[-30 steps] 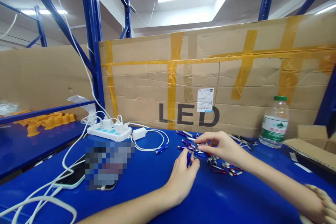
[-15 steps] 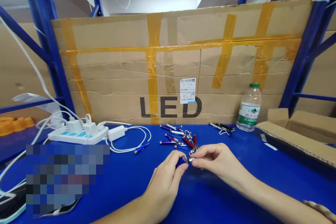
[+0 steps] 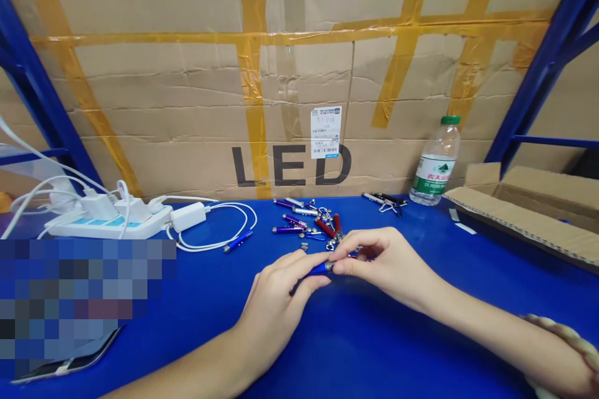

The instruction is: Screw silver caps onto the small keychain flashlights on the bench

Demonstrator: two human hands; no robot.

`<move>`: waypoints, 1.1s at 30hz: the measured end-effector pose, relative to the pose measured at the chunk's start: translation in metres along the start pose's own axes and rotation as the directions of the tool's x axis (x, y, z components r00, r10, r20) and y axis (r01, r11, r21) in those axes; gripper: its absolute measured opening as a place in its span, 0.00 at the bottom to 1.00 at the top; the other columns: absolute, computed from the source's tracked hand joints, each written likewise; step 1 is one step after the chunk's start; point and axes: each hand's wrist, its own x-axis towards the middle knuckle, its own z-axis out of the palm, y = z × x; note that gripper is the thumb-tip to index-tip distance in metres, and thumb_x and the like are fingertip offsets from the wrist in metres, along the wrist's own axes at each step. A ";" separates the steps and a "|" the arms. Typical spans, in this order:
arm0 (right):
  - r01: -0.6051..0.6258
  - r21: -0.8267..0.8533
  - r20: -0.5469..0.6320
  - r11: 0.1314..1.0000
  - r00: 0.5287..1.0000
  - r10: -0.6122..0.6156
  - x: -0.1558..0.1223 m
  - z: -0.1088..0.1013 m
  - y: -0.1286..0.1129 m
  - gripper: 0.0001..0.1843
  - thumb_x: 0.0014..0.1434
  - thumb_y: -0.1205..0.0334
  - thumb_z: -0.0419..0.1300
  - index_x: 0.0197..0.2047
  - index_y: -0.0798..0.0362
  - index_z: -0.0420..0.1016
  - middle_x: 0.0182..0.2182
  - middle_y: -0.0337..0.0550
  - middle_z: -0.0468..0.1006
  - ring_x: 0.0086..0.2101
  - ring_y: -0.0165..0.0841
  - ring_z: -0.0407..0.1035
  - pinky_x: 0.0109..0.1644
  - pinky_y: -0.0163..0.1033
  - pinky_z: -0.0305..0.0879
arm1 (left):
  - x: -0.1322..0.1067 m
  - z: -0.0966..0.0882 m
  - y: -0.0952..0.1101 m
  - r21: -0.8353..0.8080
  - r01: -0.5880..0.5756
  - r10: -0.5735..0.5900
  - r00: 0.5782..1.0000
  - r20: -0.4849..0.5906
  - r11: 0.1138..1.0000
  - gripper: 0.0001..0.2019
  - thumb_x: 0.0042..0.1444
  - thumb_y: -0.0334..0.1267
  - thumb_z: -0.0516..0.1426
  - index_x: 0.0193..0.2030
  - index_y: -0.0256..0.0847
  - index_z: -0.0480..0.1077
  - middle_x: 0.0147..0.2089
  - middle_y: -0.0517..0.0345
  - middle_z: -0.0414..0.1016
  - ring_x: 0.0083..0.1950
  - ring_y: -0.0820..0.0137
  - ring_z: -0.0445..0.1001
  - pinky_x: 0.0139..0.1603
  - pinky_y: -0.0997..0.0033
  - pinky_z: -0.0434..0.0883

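Note:
My left hand (image 3: 281, 290) is closed around a small blue keychain flashlight (image 3: 317, 269), holding its body just above the blue table (image 3: 384, 349). My right hand (image 3: 379, 262) pinches the silver end of the same flashlight, fingertips pressed together at its tip. Both hands meet near the table's middle. Just behind them lies a pile of small flashlights (image 3: 309, 224) in purple, red and blue with key rings. One blue flashlight (image 3: 238, 241) lies apart to the left of the pile.
A white power strip (image 3: 110, 221) with chargers and looped white cables sits at the left. A water bottle (image 3: 435, 162) stands at the back right beside an open cardboard box (image 3: 528, 206). A taped cardboard wall (image 3: 290, 75) marked LED closes the back. A blurred patch covers the left front.
The view tilted down and shifted. My right hand came back from the pile and met my left hand, and both now grip the blue flashlight end to end.

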 end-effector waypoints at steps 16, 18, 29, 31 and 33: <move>0.412 -0.116 0.073 0.904 0.911 -0.406 0.000 -0.007 0.000 0.03 0.49 0.63 0.63 0.28 0.51 0.79 0.26 0.41 0.76 0.27 0.28 0.70 0.30 0.31 0.68 | 0.001 0.000 0.005 -0.118 0.104 -0.098 0.994 0.056 0.988 0.10 0.55 0.35 0.51 0.41 0.41 0.71 0.31 0.59 0.74 0.27 0.74 0.68 0.26 0.80 0.66; 0.482 -0.127 0.092 0.867 0.876 -0.473 0.000 -0.006 0.003 0.06 0.51 0.65 0.61 0.26 0.53 0.78 0.26 0.41 0.75 0.26 0.27 0.70 0.30 0.31 0.67 | 0.000 -0.001 0.004 -0.078 0.082 -0.074 0.992 0.098 0.994 0.10 0.56 0.35 0.50 0.42 0.42 0.70 0.34 0.59 0.74 0.30 0.73 0.69 0.31 0.79 0.66; 0.647 -0.250 0.177 0.720 0.762 -0.623 0.001 -0.014 0.004 0.08 0.52 0.71 0.59 0.23 0.54 0.76 0.26 0.41 0.75 0.28 0.26 0.67 0.33 0.33 0.64 | -0.004 -0.004 0.001 0.131 -0.121 0.089 0.970 0.227 0.984 0.12 0.61 0.33 0.44 0.44 0.41 0.66 0.30 0.60 0.68 0.33 0.73 0.67 0.39 0.74 0.65; 0.659 -0.257 0.203 0.706 0.752 -0.628 0.001 -0.014 0.005 0.08 0.52 0.70 0.60 0.23 0.53 0.76 0.26 0.40 0.75 0.28 0.27 0.66 0.34 0.34 0.63 | -0.005 -0.004 0.001 0.130 -0.176 0.144 0.964 0.223 0.976 0.12 0.60 0.32 0.45 0.44 0.41 0.67 0.28 0.61 0.67 0.31 0.73 0.67 0.38 0.75 0.65; 0.655 -0.247 0.206 0.714 0.755 -0.622 0.000 -0.012 0.006 0.09 0.52 0.70 0.60 0.22 0.53 0.75 0.25 0.40 0.75 0.28 0.27 0.66 0.34 0.34 0.63 | -0.005 -0.004 0.001 0.114 -0.227 0.199 0.957 0.212 0.967 0.12 0.59 0.30 0.45 0.42 0.40 0.68 0.29 0.60 0.68 0.31 0.74 0.67 0.37 0.77 0.65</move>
